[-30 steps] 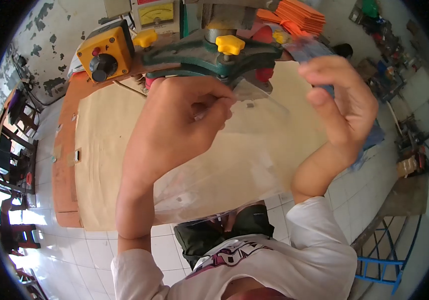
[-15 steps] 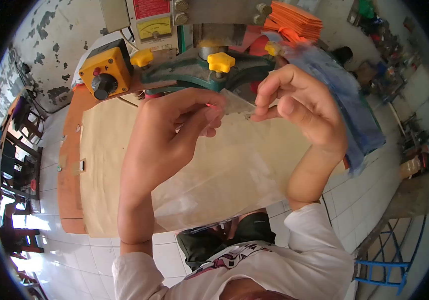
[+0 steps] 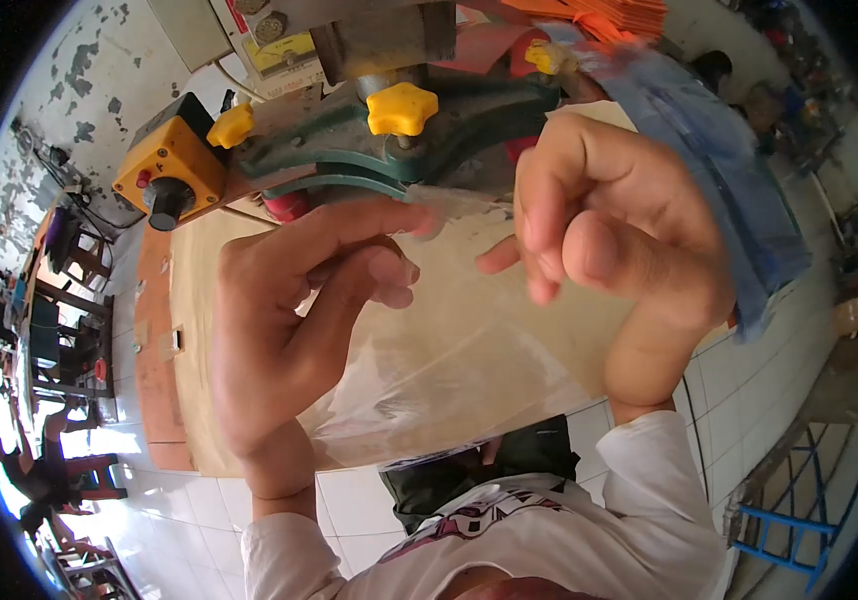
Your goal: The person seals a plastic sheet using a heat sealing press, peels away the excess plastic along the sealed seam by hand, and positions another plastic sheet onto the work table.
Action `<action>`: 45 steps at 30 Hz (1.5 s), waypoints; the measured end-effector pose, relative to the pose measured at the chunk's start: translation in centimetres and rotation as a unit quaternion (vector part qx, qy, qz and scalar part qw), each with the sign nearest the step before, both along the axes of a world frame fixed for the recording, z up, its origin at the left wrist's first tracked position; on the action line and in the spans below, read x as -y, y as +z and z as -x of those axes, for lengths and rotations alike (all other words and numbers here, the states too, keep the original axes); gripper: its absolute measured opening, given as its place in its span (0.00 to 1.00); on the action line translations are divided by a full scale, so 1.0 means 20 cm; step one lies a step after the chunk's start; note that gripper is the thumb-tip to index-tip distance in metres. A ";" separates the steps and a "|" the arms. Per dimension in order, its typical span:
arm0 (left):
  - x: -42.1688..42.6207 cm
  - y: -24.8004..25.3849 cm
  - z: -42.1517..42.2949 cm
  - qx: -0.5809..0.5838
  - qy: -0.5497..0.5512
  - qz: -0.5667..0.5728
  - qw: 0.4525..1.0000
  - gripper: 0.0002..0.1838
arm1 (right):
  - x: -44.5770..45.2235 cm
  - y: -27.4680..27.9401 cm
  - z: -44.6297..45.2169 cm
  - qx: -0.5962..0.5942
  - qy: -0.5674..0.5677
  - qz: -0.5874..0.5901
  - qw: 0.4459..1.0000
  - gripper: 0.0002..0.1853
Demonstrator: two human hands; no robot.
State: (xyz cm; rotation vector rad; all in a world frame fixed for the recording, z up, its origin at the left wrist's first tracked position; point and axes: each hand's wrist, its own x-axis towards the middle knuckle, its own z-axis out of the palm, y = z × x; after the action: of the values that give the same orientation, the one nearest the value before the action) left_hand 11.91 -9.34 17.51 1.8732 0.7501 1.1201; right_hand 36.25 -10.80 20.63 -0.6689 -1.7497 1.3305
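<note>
My left hand is curled over the table, its index fingertip against the edge of a thin clear plastic sheet. The thumb is bent in toward the other fingers. Opposite it, my right hand has its fingers curled toward the thumb, at the other end of the same plastic edge. Its little finger sticks out to the left. Exact finger contact on the plastic is partly hidden. More shiny clear plastic spreads below the hands over a tan sheet; I cannot tell whether it is the same piece.
A green metal press frame with yellow star knobs stands just beyond my hands. A yellow control box with a black dial is at the left. Blue plastic film drapes at the right, near orange stacked sheets.
The view has shifted, with the machine now further left. My hands have come nearer to the camera. The left index finger is straighter and the right fingers are curled more.
</note>
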 end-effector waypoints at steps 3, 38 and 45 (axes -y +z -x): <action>0.01 0.01 -0.01 0.006 -0.001 0.004 1.000 0.14 | 0.00 -0.01 0.01 0.008 -0.001 0.033 0.999 0.22; 0.01 0.02 0.01 -0.033 0.056 0.007 0.998 0.13 | -0.04 -0.08 0.10 0.025 -0.016 -0.045 0.999 0.25; 0.01 0.02 0.01 -0.038 0.049 0.031 0.998 0.12 | -0.06 -0.08 0.09 0.046 0.014 -0.066 0.997 0.17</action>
State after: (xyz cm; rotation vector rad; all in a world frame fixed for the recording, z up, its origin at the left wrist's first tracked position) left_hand 11.61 -9.51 17.98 1.8525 0.9188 1.0792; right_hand 34.47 -9.63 19.02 -0.6428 -1.9094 1.2066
